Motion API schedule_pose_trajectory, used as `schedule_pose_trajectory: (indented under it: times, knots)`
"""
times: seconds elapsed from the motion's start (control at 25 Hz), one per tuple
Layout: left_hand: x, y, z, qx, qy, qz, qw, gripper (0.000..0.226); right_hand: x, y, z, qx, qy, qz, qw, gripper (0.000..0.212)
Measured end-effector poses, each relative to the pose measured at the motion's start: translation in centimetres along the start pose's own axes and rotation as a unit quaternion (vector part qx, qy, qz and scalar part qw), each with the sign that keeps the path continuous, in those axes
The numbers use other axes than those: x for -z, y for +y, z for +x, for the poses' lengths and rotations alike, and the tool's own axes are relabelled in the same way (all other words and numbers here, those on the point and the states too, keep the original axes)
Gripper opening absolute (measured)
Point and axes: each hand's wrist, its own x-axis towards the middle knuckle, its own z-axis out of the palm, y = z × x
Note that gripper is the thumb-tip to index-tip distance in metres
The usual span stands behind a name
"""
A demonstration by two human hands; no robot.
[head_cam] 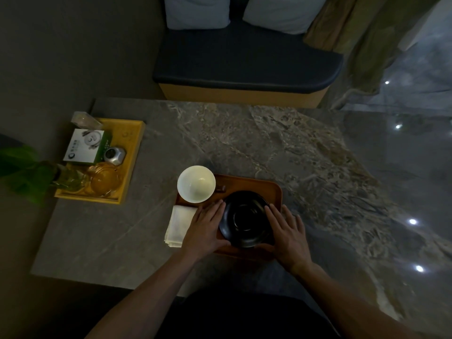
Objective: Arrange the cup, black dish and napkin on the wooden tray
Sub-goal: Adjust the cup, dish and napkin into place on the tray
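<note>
A round black dish point(245, 217) lies on the brown wooden tray point(266, 185) near the table's front edge. My left hand point(204, 227) rests flat against the dish's left rim and my right hand point(287, 230) against its right rim, with the thumbs under the near edge. A white cup point(196, 184) stands at the tray's far left corner, overlapping its rim. A folded white napkin point(178, 225) lies at the tray's left side, partly under my left hand; whether it lies on the tray or beside it I cannot tell.
A yellow tray point(133, 143) at the table's left holds a white-green box point(84, 148), a small metal pot point(114, 155), glassware point(104, 178) and a plant vase point(69, 179). A small dark piece point(220, 188) sits on the brown tray. A cushioned bench point(244, 59) stands behind the table.
</note>
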Motion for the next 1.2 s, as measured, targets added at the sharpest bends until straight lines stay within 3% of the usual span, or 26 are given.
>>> schedule_pose_trajectory:
  times: [0.92, 1.08, 1.2]
  knots:
    - [0.7, 0.0, -0.1, -0.004, -0.012, 0.039, 0.999, 0.106, 0.2, -0.9, -0.4, -0.026, -0.022, 0.012, 0.999, 0.097]
    - [1.9, -1.7, -1.1, -0.044, -0.001, 0.0, 0.999, 0.096, 0.4, -2.2, -1.3, -0.05, 0.013, 0.022, 0.998, 0.094]
    - [3.3, -3.6, -2.6, -0.082, 0.021, -0.031, 0.996, 0.08, -0.2, -3.7, -2.0, -0.056, 0.073, 0.019, 0.996, 0.079]
